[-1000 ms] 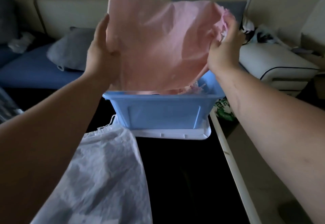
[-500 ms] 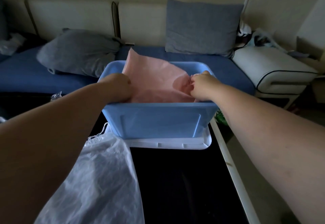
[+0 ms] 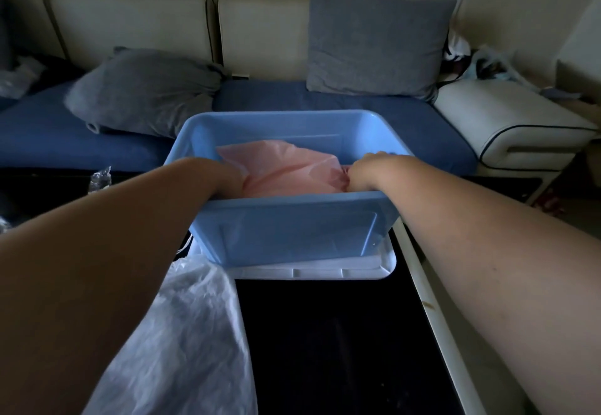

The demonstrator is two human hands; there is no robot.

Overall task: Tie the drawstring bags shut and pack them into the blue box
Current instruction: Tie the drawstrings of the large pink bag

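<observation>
At the left, a white drawstring bag (image 3: 182, 333) lies on the dark tabletop (image 3: 325, 349) against the blue box (image 3: 292, 229), apparently waiting its turn. The left hand (image 3: 224, 175) reaches over the box's near wall onto the left edge of the pink drawstring bag (image 3: 286, 170), which lies inside the box; its fingers are hidden, so I cannot tell whether they grip or merely press. The right hand (image 3: 367, 170) curls round the bag's bunched right end, probably to keep the neck gathered while the bag is tucked down.

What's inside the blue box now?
A pink bag lies in the blue box, both the left hand and right hand on it. Bag and near wall hide the fingers, the floor and anything underneath.
</observation>
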